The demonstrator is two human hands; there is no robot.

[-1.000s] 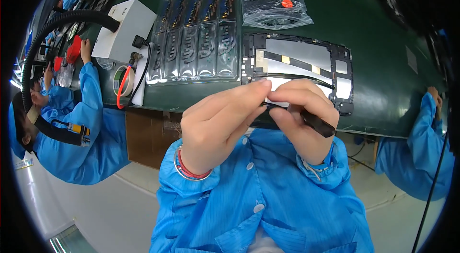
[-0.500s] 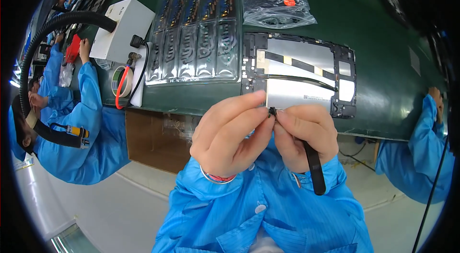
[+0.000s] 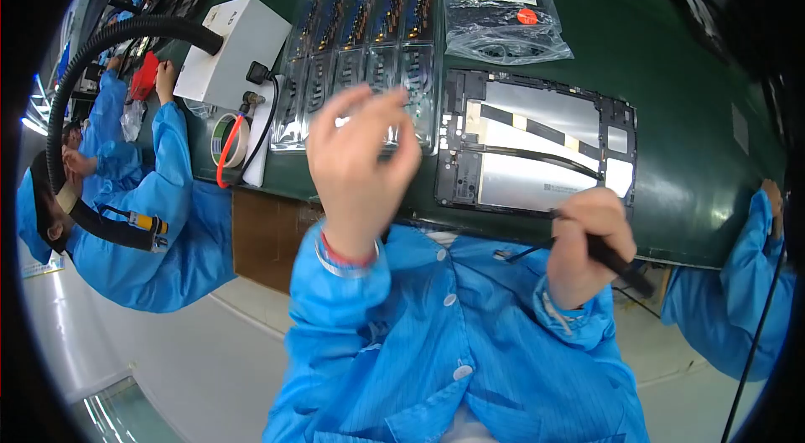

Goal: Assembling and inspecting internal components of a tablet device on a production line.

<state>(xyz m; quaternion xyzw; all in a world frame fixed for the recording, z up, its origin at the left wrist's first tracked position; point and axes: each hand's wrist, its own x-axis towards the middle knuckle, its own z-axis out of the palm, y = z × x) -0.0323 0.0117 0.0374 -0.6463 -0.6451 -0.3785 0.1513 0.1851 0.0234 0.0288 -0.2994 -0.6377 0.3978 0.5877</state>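
Observation:
My left hand (image 3: 356,166) is raised over the near edge of a clear plastic tray (image 3: 435,65), its fingers curved and apart, somewhat blurred, with nothing visible in them. The tray's compartments hold small circuit boards and dark parts. My right hand (image 3: 591,233) is closed around a slim black tool (image 3: 622,267) that looks like tweezers; its thin tip pokes out past the fingers. A thin dark strip (image 3: 524,253) shows beside this hand; whether it is held cannot be made out. Just beyond lies an opened tablet-like device (image 3: 537,170) with a silver plate and black frame.
A bagged dark item (image 3: 507,19) with a white label lies behind the device. At left stand a white box (image 3: 239,44) with a black hose (image 3: 59,99) and a tape roll (image 3: 244,139). A cardboard box (image 3: 268,229) sits below the table edge. Co-workers' blue sleeves (image 3: 159,216) flank both sides.
My hands were together, pinching a small black part before the device. Now they are apart: left has moved up-left toward the tray, right to the right. The small part no longer shows between them.

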